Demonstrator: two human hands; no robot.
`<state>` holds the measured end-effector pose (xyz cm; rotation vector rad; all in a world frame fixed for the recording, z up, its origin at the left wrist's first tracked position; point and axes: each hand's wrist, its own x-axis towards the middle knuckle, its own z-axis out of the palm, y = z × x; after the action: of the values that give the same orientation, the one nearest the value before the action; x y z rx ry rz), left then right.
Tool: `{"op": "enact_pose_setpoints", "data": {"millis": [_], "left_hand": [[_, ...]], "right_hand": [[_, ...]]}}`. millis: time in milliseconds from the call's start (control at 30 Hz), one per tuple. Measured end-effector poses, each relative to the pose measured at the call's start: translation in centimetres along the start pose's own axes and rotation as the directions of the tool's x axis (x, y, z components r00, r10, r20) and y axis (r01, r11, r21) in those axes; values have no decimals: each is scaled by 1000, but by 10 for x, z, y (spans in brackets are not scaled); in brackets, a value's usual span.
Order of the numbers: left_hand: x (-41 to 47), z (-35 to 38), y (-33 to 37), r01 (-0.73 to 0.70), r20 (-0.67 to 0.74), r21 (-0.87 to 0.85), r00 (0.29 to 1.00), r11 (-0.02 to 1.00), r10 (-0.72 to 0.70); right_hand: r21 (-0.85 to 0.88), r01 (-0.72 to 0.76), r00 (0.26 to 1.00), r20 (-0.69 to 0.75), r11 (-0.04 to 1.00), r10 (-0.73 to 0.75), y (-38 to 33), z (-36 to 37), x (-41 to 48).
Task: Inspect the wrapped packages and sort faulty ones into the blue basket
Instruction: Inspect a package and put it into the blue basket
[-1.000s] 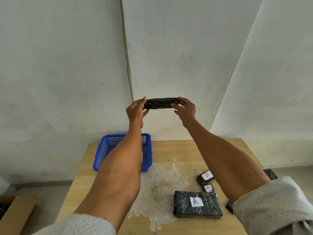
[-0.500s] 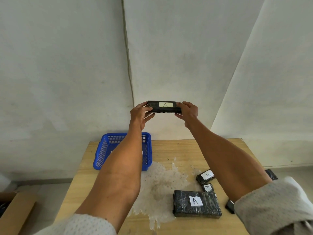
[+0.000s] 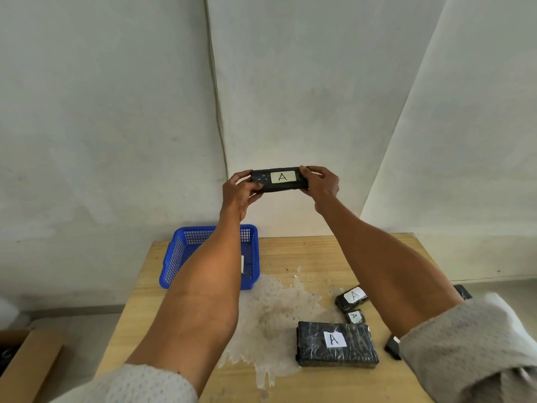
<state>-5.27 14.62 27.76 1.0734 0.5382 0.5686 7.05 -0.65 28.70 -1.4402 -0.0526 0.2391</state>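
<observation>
Black wrapped package (image 3: pixel 279 179) with a white "A" label is held up in front of the wall, well above the surface (image 3: pixel 305 257). Left hand (image 3: pixel 239 191) grips its left end with curled fingers, and right hand (image 3: pixel 319 183) grips the right end. Blue basket (image 3: pixel 177 257) sits at the surface's far left corner; three more labelled packages (image 3: pixel 337 343) lie near the right.
</observation>
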Motion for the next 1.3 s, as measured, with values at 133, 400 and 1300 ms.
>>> {"op": "enact_pose_setpoints", "data": {"millis": [133,400,1300], "left_hand": [[6,-2,9,36,-109,-96,993,995,-46],[3,7,14,28,-28,-29,999,999,-29],[2,25,30,119,249,-51,963,992,-102]], "right_hand": [[64,-33,966,259,997,15,3,-9,-1],[45,-110,985,140,993,103,19,-9,9],[232,-335,942,111,913,317,22,2,-3]]}}
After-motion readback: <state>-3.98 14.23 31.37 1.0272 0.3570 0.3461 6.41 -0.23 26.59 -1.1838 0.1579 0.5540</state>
